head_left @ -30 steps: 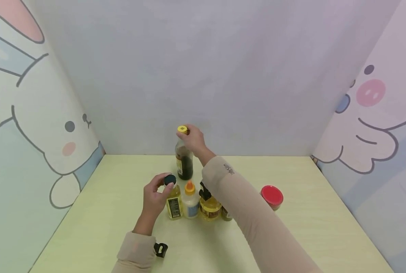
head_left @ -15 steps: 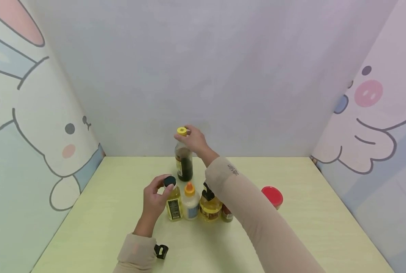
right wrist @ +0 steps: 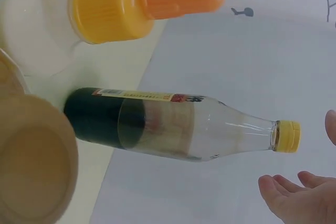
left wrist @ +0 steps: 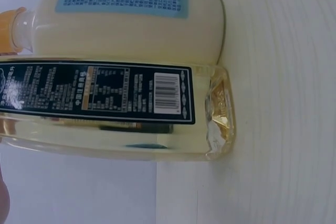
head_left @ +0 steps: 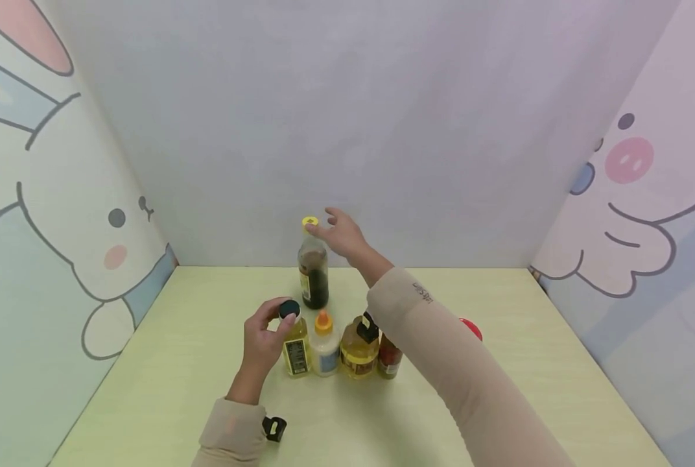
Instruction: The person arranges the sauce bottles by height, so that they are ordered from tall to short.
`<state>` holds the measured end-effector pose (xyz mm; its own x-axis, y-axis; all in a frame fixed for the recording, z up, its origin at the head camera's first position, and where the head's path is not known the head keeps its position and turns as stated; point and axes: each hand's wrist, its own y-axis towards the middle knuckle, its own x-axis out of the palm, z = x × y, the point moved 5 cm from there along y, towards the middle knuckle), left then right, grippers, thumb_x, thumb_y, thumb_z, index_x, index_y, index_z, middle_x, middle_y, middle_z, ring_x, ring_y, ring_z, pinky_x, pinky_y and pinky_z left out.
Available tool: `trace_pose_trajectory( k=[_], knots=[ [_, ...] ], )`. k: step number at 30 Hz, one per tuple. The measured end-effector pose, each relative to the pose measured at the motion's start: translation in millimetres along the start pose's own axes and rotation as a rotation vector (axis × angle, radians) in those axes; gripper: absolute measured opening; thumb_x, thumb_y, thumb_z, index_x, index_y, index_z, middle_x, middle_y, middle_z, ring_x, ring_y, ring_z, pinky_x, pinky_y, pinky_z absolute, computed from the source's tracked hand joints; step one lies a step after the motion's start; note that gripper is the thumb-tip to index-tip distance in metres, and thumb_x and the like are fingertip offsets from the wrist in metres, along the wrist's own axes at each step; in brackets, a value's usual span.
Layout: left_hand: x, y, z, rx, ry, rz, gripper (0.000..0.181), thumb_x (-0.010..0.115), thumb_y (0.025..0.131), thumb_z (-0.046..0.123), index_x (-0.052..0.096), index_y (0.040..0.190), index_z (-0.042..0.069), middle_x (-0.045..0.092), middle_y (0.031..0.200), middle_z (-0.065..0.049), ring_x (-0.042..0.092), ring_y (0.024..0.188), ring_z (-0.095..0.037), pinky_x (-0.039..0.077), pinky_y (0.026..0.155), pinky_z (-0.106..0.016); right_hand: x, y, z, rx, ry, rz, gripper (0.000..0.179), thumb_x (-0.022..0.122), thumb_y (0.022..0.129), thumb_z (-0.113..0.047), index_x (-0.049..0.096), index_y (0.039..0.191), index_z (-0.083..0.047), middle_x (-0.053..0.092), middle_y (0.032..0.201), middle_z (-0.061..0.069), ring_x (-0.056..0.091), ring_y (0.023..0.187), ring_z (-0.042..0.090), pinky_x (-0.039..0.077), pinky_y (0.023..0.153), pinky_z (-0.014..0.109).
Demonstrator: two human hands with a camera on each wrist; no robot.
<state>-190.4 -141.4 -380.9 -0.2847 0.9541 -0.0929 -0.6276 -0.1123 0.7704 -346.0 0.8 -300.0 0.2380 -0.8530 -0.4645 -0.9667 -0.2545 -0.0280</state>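
In the head view my left hand [head_left: 266, 334] grips the dark-capped bottle of yellow liquid [head_left: 297, 357] at its cap, and the bottle stands upright on the table. My right hand [head_left: 343, 235] is beside the yellow cap of a tall glass bottle of dark sauce [head_left: 314, 279], fingers spread. The right wrist view shows that hand [right wrist: 302, 200] with a gap between its fingers and the yellow cap [right wrist: 288, 136]. The dark sauce bottle stands upright behind the others. Next to the left-hand bottle is a white bottle with an orange nozzle [head_left: 325, 353].
A round yellow oil bottle [head_left: 358, 357] and a small red-brown bottle [head_left: 389, 360] continue the row rightward. My right sleeve [head_left: 441, 350] mostly hides a red lid [head_left: 472, 326]. Printed walls surround the pale table [head_left: 149, 389] on three sides.
My right hand has let go of the dark sauce bottle's cap, spreading its fingers and drawing slightly right. The right forearm now covers more of the red lid. My left hand keeps its grip.
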Motion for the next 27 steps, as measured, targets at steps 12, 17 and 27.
trace_pose_trajectory(
  k=[12,17,27],
  knots=[
    [0.3,0.7,-0.2,-0.003,-0.008,-0.001,0.028,0.061,0.073,-0.021,0.062,0.100,-0.015,0.064,0.088,-0.027,0.058,0.083,0.002,0.048,0.074,-0.013,-20,-12.5,7,0.003,0.052,-0.012,0.074,0.064,0.095,-0.040,0.029,0.154,-0.015,0.036,0.152,0.010,0.036,0.136,0.027,0.035,0.106,0.048],
    [-0.3,0.4,-0.8,-0.005,-0.018,-0.005,0.028,0.061,0.073,-0.021,0.062,0.100,-0.015,0.065,0.089,-0.024,0.058,0.083,0.001,0.048,0.074,-0.013,-24,-19.0,9,0.011,0.033,-0.020,0.074,0.064,0.094,-0.041,0.028,0.154,-0.016,0.035,0.153,0.011,0.036,0.137,0.028,0.034,0.107,0.049],
    [-0.7,-1.1,0.7,-0.004,-0.017,0.000,0.027,0.061,0.073,-0.021,0.061,0.099,-0.015,0.066,0.087,-0.023,0.058,0.083,0.001,0.048,0.074,-0.013,-33,-37.7,15,0.016,0.009,-0.080,0.073,0.064,0.094,-0.040,0.029,0.154,-0.016,0.035,0.153,0.010,0.034,0.137,0.028,0.034,0.107,0.049]
  ],
)
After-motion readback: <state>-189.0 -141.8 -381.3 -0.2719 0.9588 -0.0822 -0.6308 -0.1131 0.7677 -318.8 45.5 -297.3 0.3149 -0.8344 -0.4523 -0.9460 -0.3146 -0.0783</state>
